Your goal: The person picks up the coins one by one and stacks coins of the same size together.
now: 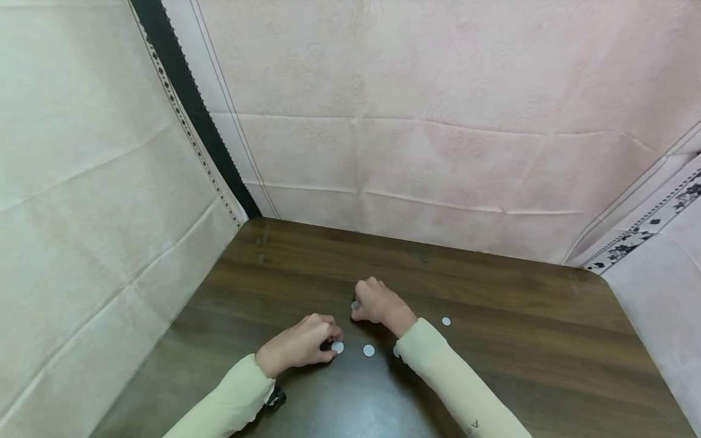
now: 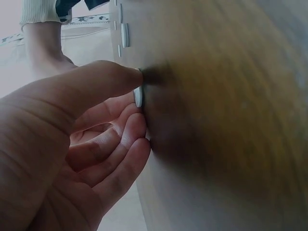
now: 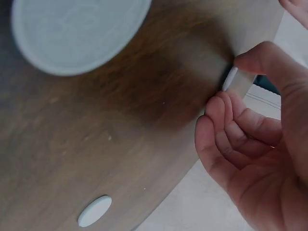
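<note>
On the brown wooden table several small white discs lie flat. My left hand (image 1: 303,345) pinches one white disc (image 1: 338,347) between thumb and fingertips; the left wrist view shows this disc (image 2: 138,96) at the table surface. Farther forward, my right hand (image 1: 380,302) has its thumb and fingers at the edges of another white disc (image 1: 355,305), also down at the table. That disc (image 3: 230,79) appears edge-on in the right wrist view, pinched by the thumb and a finger. Between the forearms lies a third disc (image 1: 369,350).
One disc (image 1: 397,351) is partly covered by the right sleeve (image 1: 454,377). Another disc (image 1: 446,321) lies to the right of the right wrist. The table (image 1: 520,304) meets pale cloth curtains (image 1: 411,152) at its back and sides. A dark band (image 1: 275,398) is on the left wrist.
</note>
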